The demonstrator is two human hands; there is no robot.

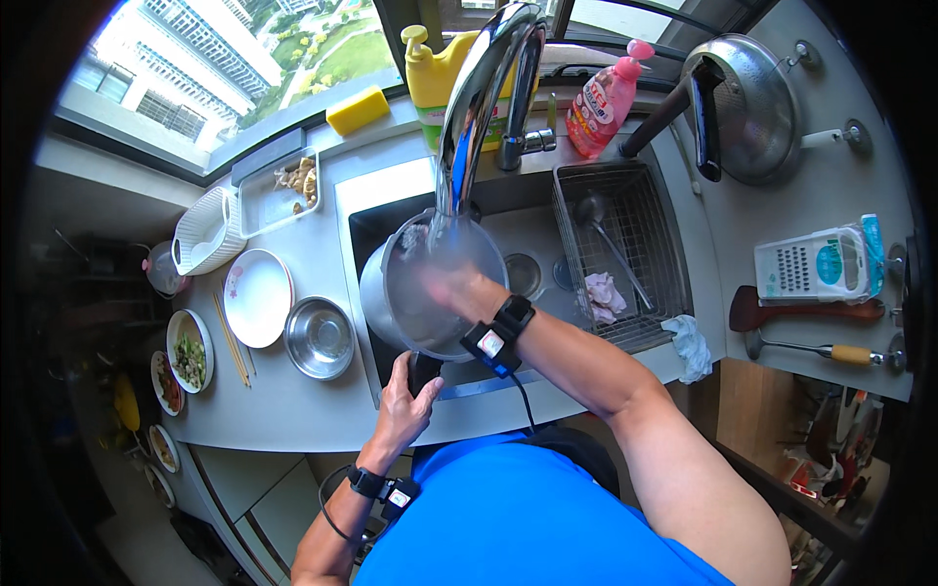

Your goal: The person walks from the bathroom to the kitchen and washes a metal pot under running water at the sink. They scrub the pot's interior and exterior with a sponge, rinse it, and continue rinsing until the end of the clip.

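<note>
A deep metal pot [377, 293] is tilted in the sink basin [527, 220], beneath the arched chrome faucet [469, 110]. My left hand [405, 403] grips the pot's black handle [424, 372] at the near side. Inside the pot is my right hand [458, 289], its fingers blurred behind a haze below the spout. A greyish textured patch [415, 238] shows at the pot's far inner wall; whether it is a scrubber or splashing water, I cannot tell. What the right fingers hold is hidden by the blur.
Right of the pot, a wire basket [663, 212] holds a ladle [619, 253] and a pink cloth [605, 299]. A steel bowl [319, 338], white plate [258, 298] and chopsticks [233, 338] stand left. Behind are a yellow sponge [357, 110] and a pink pump bottle [602, 106].
</note>
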